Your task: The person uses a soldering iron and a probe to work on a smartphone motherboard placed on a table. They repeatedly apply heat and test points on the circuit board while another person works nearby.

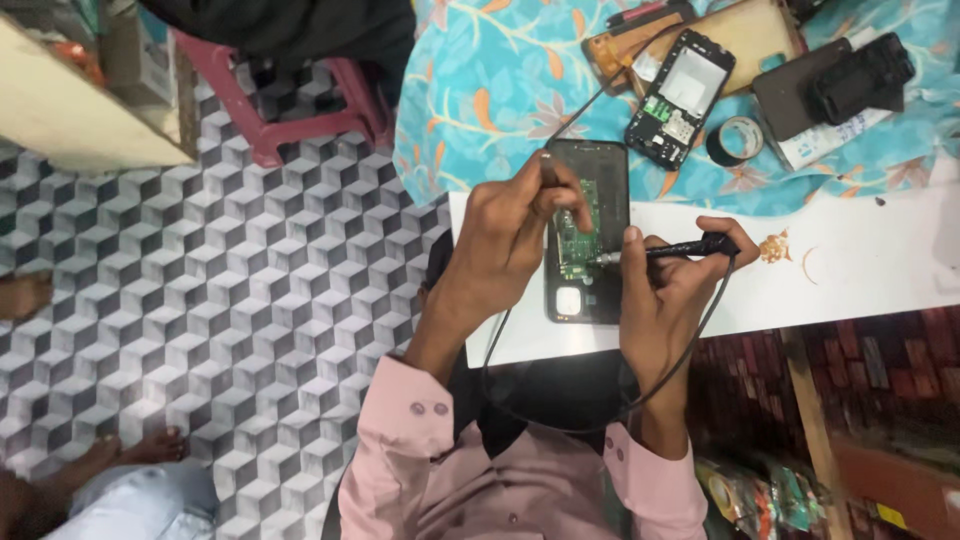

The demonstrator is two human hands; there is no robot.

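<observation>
An opened black phone (600, 170) lies on the white table edge (860, 265), its back off and a green circuit board (577, 245) showing. My left hand (510, 235) rests over the phone's left side and pinches a thin dark tool (549, 168) that points up. My right hand (665, 300) grips a black soldering iron (680, 248) like a pen, with its metal tip touching the circuit board. The iron's black cable (560, 425) loops down past my wrists and up across the table.
A second opened phone (682, 95), a roll of tape (741, 138), a black device (845, 80) and a wooden board (745, 35) lie on a blue floral cloth (490, 80). A pink stool (280, 120) stands on the patterned floor. Another person's foot (150, 448) is at lower left.
</observation>
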